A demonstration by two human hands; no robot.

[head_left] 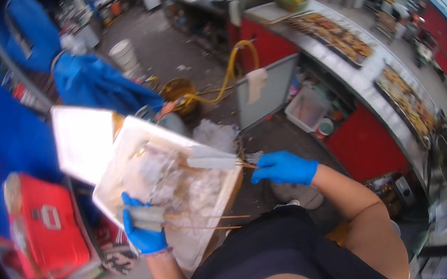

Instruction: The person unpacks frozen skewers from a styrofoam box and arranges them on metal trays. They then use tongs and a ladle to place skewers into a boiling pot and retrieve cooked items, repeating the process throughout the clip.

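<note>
Over the white foam box (123, 152), both blue-gloved hands pinch thin wooden skewers of pale, likely slippery food: left hand (142, 229), right hand (282, 168), best held by the stiff sticks.

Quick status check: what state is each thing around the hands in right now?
white foam box: open, lid off.
lid: propped beside box.
left hand: gloved, gripping a skewer bundle.
right hand: gloved, holding a wrapped skewer by its stick.
red cooler: closed.
</note>
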